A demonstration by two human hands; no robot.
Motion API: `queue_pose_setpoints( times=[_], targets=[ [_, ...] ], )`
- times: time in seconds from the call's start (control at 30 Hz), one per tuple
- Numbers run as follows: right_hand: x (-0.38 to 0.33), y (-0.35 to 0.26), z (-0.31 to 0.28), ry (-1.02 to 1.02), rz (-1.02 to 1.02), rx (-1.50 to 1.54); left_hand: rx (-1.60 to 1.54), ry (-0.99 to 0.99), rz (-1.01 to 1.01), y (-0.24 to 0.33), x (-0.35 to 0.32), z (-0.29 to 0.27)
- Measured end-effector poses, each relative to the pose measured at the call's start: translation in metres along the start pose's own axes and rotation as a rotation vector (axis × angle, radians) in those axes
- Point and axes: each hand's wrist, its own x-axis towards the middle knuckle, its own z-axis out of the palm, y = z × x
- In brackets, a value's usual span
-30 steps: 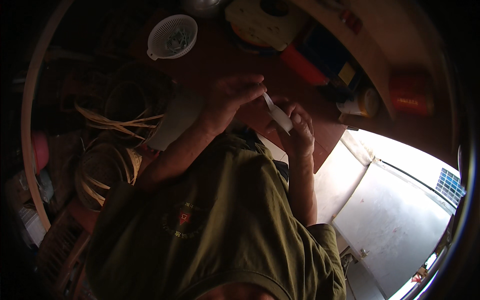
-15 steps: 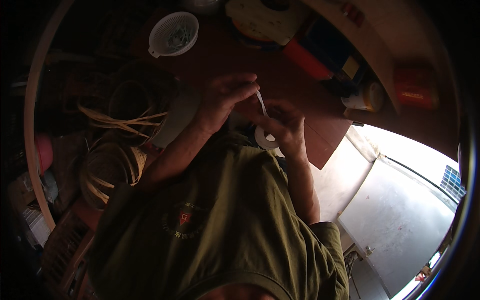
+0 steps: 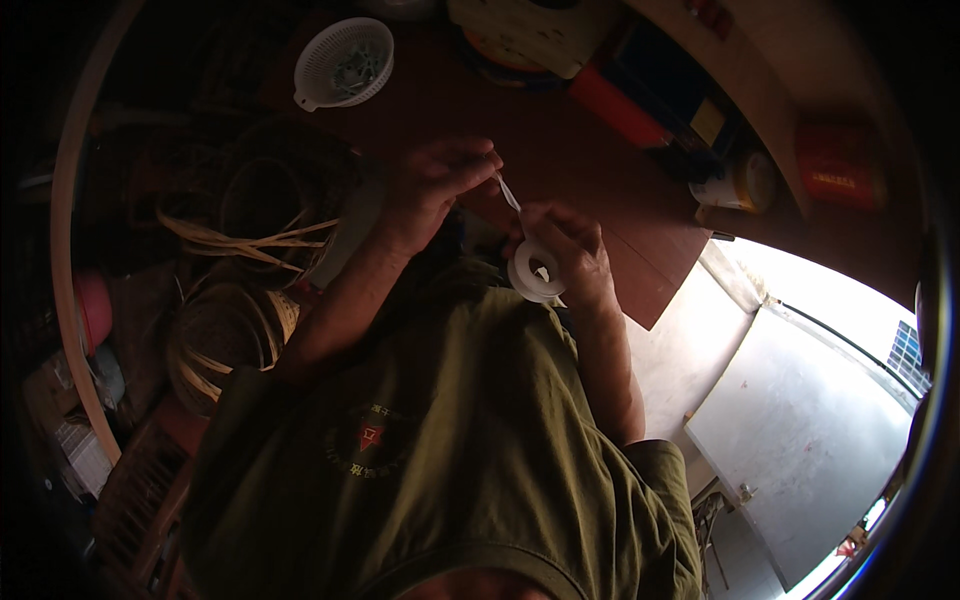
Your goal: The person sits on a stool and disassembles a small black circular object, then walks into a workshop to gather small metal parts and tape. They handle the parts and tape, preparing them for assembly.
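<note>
Shirt (image 3: 440, 470): olive green, filling the lower frame, nearest of all.
Right hand (image 3: 570, 255): closed around a white tape roll (image 3: 535, 272), held just above the chest with its flat face toward the camera, probably so the strip can unwind freely.
Tape strip (image 3: 508, 192): thin and white, drawn taut from the roll up to the other hand.
Left hand (image 3: 435, 185): fingertips pinched shut on the strip's free end, raised a little above the roll to keep the tape stretched.
Table (image 3: 570, 170): reddish-brown, beyond both hands, corner pointing toward the bright floor on the right.
Woven baskets (image 3: 235, 320): heaped at left with loose pale cane strips, dim in shadow.
White colander (image 3: 345, 62): at the table's far left edge, small things inside, too dark to tell.
Far clutter: pale tub (image 3: 740, 182) and red container (image 3: 840, 165) along the far right side.
</note>
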Motion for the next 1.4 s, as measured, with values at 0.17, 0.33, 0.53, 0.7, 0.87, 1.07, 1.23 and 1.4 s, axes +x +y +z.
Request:
queue_pose_setpoints(
  times=[0.17, 0.33, 0.53, 0.7, 0.87, 1.07, 1.23, 1.4],
  targets=[
    [0.003, 0.012, -0.004, 0.015, -0.146, -0.109, -0.067, 0.006, -0.019, -0.006, -0.001, -0.015],
    [0.003, 0.013, -0.008, 0.093, -0.091, -0.166, 0.011, 0.088, -0.053, -0.007, -0.008, -0.015],
    [0.001, 0.001, 0.003, 0.235, -0.038, -0.191, 0.163, 0.077, 0.009, -0.005, -0.018, -0.001],
    [0.002, 0.003, 0.007, 0.234, -0.167, -0.106, 0.258, 0.029, 0.045, -0.008, -0.021, 0.001],
    [-0.001, -0.007, 0.012, 0.248, -0.31, -0.136, 0.353, 0.012, 0.055, -0.009, -0.026, 0.005],
    [0.006, -0.007, 0.024, 0.134, -0.373, -0.167, 0.471, -0.018, 0.121, -0.007, -0.029, 0.012],
    [0.004, 0.002, 0.013, 0.163, -0.361, -0.452, 0.516, 0.006, 0.179, -0.007, -0.033, 0.015],
    [0.007, 0.021, 0.007, 0.152, -0.333, -0.346, 0.533, 0.016, 0.224, -0.009, -0.035, 0.013]
  ],
)
